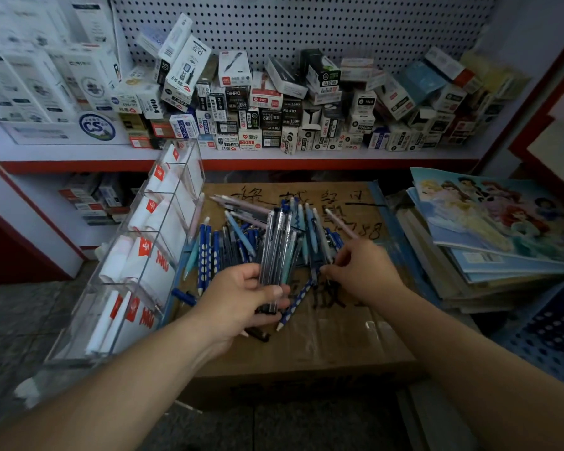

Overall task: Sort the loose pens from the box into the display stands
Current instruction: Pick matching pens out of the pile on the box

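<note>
Cardboard box carries loose pens; left hand grips a pen bundle, right hand curls fingers at the pile, its grip unclear.

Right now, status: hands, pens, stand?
Left hand grips a pen bundle. Right hand down at the loose pens on the cardboard box, grip unclear. Display stand beside them, path open.

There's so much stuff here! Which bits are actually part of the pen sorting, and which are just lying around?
Part of the job: left hand gripping a bundle of pens; right hand at the loose pens; cardboard box beneath them; clear display stand.
Just lying about: small boxes on the shelf; picture books; blue crate.
</note>
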The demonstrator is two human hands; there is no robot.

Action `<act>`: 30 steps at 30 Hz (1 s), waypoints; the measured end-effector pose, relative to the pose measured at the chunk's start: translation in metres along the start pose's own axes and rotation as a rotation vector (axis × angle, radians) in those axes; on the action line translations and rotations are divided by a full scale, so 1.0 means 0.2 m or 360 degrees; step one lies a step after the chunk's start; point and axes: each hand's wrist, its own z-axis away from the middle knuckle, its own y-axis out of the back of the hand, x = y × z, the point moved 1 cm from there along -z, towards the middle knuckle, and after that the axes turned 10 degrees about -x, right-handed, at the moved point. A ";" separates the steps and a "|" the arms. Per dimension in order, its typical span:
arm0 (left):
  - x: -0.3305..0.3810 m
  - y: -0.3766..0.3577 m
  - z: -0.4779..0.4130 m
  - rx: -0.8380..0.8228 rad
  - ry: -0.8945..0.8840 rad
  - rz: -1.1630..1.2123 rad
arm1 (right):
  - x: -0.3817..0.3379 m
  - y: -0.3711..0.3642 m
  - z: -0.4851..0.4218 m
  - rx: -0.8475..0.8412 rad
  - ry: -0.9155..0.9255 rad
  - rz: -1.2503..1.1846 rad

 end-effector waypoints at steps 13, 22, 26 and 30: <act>0.00 0.03 0.01 -0.0028 -0.0041 -0.0026 | 0.00 -0.03 -0.02 -0.0118 -0.0117 -0.0306; 0.06 -0.14 0.06 -0.0205 -0.0147 -0.0091 | -0.01 0.25 0.28 -0.0275 -0.0014 -0.0735; 0.14 -0.36 0.13 -0.0337 -0.0299 -0.0230 | 0.03 0.46 0.51 -0.0040 -0.0023 -0.0910; 0.21 -0.65 0.25 -0.0551 -0.0418 -0.0242 | 0.18 0.63 0.91 0.0266 -0.0004 -0.0912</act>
